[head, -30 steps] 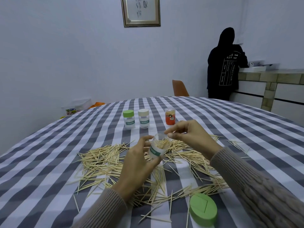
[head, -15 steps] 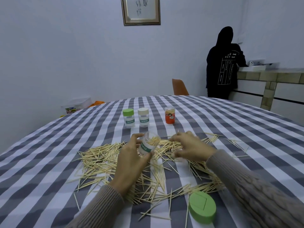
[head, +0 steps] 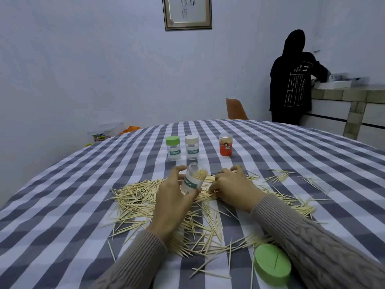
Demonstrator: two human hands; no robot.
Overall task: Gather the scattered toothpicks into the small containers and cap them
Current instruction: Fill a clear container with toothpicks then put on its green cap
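"TOOTHPICK" on 3 containers point(head: 174, 152) (green bands).

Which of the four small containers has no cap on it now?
The clear one held tilted in the left hand; the three standing behind it are capped.

A home dining room: a round table point(head: 62, 195) under a checked cloth, a framed picture point(head: 187, 12) on the plain wall. A tiled counter point(head: 343, 97) stands nearby, an orange chair point(head: 236, 109) beyond the table

Open clear container point(head: 193, 180) tilted, part-filled; toothpicks point(head: 137, 197) scattered; green cap point(head: 272, 264) lying loose.
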